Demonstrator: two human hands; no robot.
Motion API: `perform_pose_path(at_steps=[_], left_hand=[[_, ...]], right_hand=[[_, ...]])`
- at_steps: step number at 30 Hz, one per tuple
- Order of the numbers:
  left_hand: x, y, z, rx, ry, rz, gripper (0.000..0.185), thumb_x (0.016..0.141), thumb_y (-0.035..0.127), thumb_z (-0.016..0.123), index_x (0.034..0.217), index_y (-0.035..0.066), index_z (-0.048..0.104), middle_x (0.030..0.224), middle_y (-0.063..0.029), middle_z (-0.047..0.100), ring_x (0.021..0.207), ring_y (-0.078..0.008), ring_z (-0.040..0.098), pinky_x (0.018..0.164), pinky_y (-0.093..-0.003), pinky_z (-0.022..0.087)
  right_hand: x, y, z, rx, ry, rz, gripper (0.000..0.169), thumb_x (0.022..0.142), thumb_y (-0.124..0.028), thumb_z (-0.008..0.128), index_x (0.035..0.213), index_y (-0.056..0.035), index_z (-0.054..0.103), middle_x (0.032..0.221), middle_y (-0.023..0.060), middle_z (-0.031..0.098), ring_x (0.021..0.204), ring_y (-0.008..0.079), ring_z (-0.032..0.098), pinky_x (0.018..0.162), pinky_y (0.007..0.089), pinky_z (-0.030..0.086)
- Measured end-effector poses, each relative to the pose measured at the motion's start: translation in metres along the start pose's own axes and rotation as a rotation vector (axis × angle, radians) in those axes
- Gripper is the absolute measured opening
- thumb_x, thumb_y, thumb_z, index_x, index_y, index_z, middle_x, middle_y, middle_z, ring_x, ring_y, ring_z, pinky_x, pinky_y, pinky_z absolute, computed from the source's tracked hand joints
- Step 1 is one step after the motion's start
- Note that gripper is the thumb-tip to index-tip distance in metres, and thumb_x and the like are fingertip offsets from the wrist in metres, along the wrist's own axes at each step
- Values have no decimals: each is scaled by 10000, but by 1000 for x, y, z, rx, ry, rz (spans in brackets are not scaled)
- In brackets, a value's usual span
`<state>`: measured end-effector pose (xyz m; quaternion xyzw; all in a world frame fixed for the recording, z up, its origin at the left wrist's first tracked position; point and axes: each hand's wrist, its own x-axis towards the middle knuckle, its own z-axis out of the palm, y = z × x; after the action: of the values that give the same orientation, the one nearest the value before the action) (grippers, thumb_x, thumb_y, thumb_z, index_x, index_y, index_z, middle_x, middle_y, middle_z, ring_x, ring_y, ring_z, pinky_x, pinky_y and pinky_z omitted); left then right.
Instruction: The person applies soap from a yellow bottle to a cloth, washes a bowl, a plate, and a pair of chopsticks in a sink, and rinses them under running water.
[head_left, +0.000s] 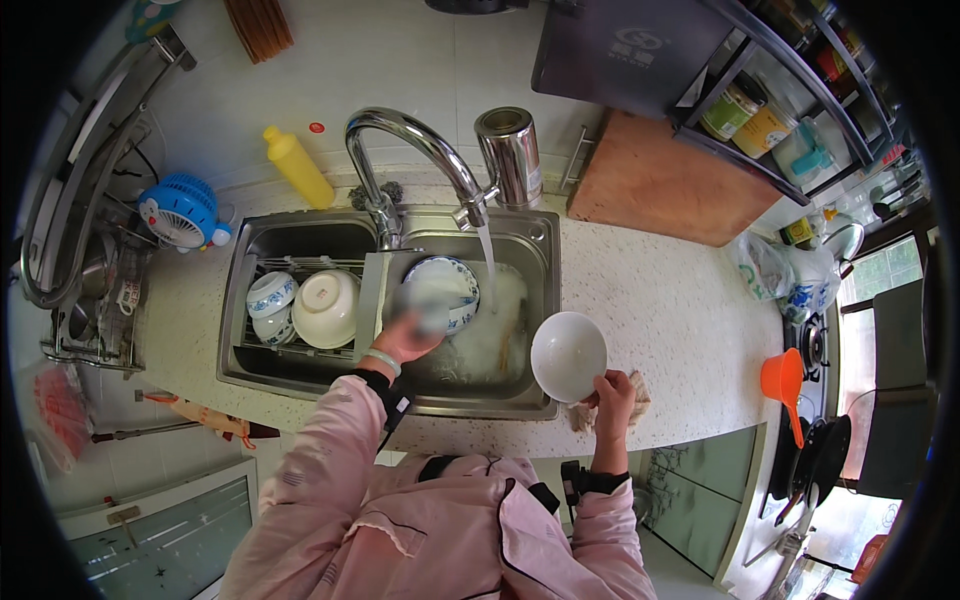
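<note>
My right hand (613, 397) grips the rim of a white bowl (568, 356) at the sink's right edge, beside a crumpled cloth (641, 397) on the counter. Over the right basin of the steel sink (553, 292), my left hand (411, 337) is partly blurred; whether it grips something pale there is unclear. Blue-and-white bowls (465, 281) lie just beyond it. Water runs from the chrome faucet (420, 135) into foamy water. Upside-down in the left basin's rack are a large cream bowl (326, 309) and small blue-patterned bowls (271, 294).
A yellow bottle (300, 169), a steel scourer (375, 195) and a chrome cylinder (511, 157) stand behind the sink. A blue fan (180, 214) is at the left. At the right are a wooden cutting board (667, 180), plastic bags (806, 281) and an orange ladle (782, 375).
</note>
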<state>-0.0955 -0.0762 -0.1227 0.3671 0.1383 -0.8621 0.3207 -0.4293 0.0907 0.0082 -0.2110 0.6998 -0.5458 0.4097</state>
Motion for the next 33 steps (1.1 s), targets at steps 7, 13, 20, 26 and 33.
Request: perform_pose_path(at_steps=[7,13,20,26,33], left_hand=[[-13,-7,22,-124,222,22,434,799,123,594,1172,56,383,1214,-190,371,1140,-355,367,911,-534,383],[-17,-14,26,662,205,108,613,740,146,659,1252,66,332,1167,-152,429,1038,-311,464,803,-522,456],[-16,-53,72,1763,220,230,753,618,224,669,1276,43,350,965,-198,565,867,-324,559,685,-385,483],[31,-78,46,2225,235,680,691,591,226,679,1202,30,422,882,-247,566,775,-394,557,720,-408,457],[51,-77,52,1793,127,380,564,657,125,618,1183,40,435,953,-229,564,867,-375,558,603,-421,487]], right_hand=[[-1,-3,1,-25,-14,-16,150,760,-60,517,822,77,515,610,79,540,425,119,491,393,214,374],[-2,0,-3,-23,2,4,136,760,-47,514,823,74,516,611,83,545,423,125,499,391,214,378],[-6,10,-13,19,25,30,118,762,-29,514,814,76,503,608,93,549,420,130,506,378,216,369],[-11,16,-19,16,60,29,113,759,-46,522,797,60,520,601,73,541,409,119,487,376,213,365],[-14,21,-33,10,86,59,104,754,-45,537,799,49,525,581,59,535,405,102,479,368,203,354]])
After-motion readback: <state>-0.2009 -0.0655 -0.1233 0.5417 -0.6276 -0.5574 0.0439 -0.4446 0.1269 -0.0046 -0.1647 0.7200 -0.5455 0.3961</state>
